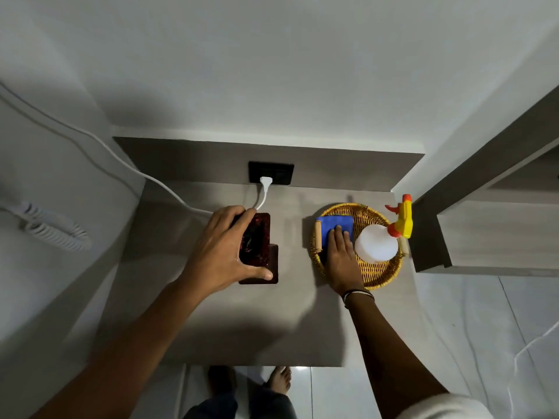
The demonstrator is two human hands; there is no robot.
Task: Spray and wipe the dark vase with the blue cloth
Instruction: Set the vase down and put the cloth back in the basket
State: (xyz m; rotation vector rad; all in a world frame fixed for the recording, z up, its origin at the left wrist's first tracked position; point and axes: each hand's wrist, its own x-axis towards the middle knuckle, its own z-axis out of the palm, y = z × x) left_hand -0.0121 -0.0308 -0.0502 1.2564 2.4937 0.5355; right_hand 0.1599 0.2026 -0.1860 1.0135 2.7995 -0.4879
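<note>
Vase point(254, 238), dark and rectangular, stands on the grey desk point(211, 328), left hand point(222, 252) wrapped around its rim. Right hand point(341, 255) presses flat, fingers together, on the blue cloth point(334, 223) inside the wicker basket point(375, 272), beside the white spray bottle point(376, 243).

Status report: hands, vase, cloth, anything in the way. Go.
Left hand gripping the dark vase. Right hand on the blue cloth in the basket. Spray bottle untouched beside it. White cable behind vase.
</note>
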